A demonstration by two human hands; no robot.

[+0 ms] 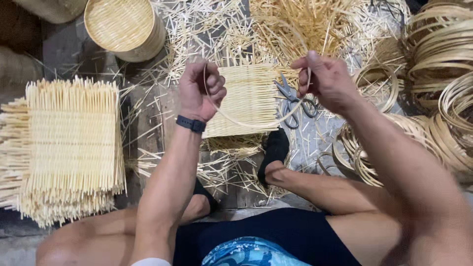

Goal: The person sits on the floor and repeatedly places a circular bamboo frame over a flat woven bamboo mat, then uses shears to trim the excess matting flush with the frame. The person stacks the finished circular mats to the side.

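A thin bamboo strip (pixel 246 122) bends in a loop between both hands. My left hand (pixel 201 89), with a dark band on the wrist, grips one end of it in a fist. My right hand (pixel 322 79) pinches the other end between thumb and fingers. Below the hands a woven bamboo mat (pixel 249 98) lies on the floor. Grey scissors (pixel 291 101) rest at the mat's right edge, under my right hand.
A stack of woven bamboo mats (pixel 69 148) sits at the left. A round woven basket (pixel 124 27) stands at the top left. Coiled bamboo rings (pixel 443 64) pile up at the right. Loose bamboo sticks (pixel 295 19) litter the floor. My bare legs and dark-socked foot (pixel 275 150) are below.
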